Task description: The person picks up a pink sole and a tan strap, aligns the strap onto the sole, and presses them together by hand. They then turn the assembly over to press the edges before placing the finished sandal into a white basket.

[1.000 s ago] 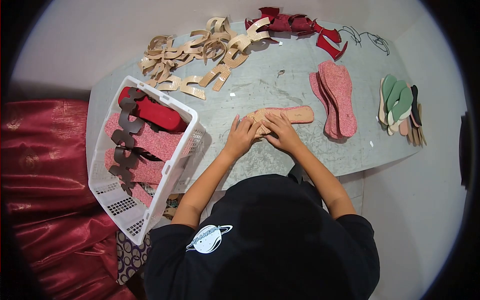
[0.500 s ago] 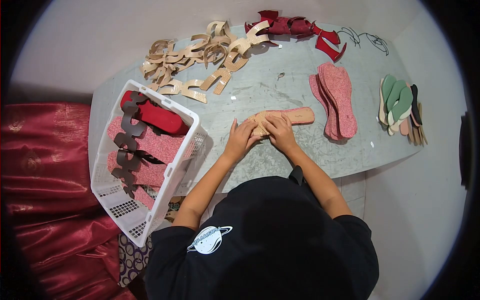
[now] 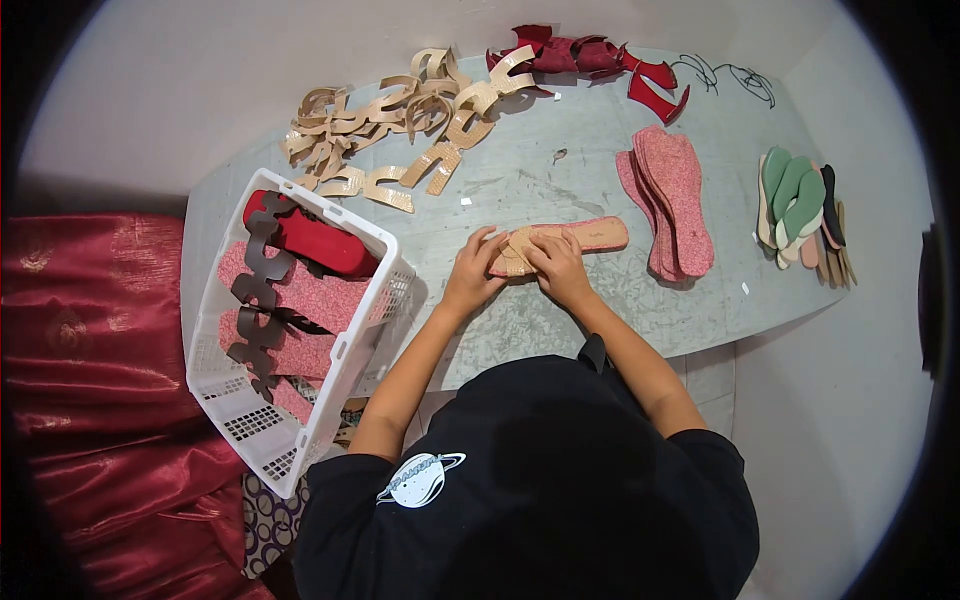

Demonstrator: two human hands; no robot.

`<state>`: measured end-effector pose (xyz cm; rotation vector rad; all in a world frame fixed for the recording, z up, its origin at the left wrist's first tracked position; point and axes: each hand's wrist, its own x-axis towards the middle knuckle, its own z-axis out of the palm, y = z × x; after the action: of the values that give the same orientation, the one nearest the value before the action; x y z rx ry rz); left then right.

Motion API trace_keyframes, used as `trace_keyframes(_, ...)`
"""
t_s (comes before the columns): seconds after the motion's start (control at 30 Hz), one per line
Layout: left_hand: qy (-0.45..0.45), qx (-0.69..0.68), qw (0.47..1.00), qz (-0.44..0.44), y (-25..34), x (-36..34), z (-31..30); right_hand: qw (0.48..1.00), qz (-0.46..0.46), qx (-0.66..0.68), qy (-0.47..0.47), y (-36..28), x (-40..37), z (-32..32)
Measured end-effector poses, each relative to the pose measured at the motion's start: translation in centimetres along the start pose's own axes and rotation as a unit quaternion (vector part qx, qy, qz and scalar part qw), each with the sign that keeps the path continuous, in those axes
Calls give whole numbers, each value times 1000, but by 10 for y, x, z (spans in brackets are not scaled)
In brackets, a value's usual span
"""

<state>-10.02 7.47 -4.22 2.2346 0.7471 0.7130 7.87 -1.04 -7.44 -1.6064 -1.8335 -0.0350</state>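
A tan shoe sole (image 3: 595,234) with a pink edge lies sideways on the table in front of me. Over its left part sits a gold, crocodile-patterned strap (image 3: 516,254). My left hand (image 3: 472,274) grips the sole's left end, fingers curled along its far edge. My right hand (image 3: 560,268) is closed over the strap and the sole's near edge, with its fingertips on top. The undersides of the strap and sole are hidden from view.
A white plastic basket (image 3: 345,345) at left holds pink soles, brown straps and a red piece. Gold straps (image 3: 430,165) and red straps (image 3: 580,55) lie along the back. Pink soles (image 3: 675,200) are stacked at right, near green and other soles (image 3: 800,200).
My left hand has shifted slightly left, uncovering more of the sole's left end. The right hand stays on the strap. The camera view has moved slightly.
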Motion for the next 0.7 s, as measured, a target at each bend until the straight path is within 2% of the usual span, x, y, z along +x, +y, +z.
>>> trace_keyframes(0.03,-6,55,998,13,-1,4,-1,1000,2,5,-1,-1,0,-1)
trace_keyframes(0.07,-6,55,998,13,-3,8,-2,1000,4,11,-3,-1,1,-2)
trace_keyframes(0.13,-14,140,988,70,-8,16,-3,1000,6,12,-3,-3,1,-3)
trace_keyframes(0.23,-53,156,980,111,-11,24,-4,1000,8,13,-4,-2,2,-3)
trace_keyframes(0.43,-124,176,965,147,-25,31,-8,1000,14,17,3,-1,0,0)
trace_keyframes(0.57,-110,145,970,164,-33,35,-2,999,25,21,4,-2,1,-1)
trace_keyframes(0.7,-119,104,977,144,-26,38,-5,999,37,29,13,-3,3,-2)
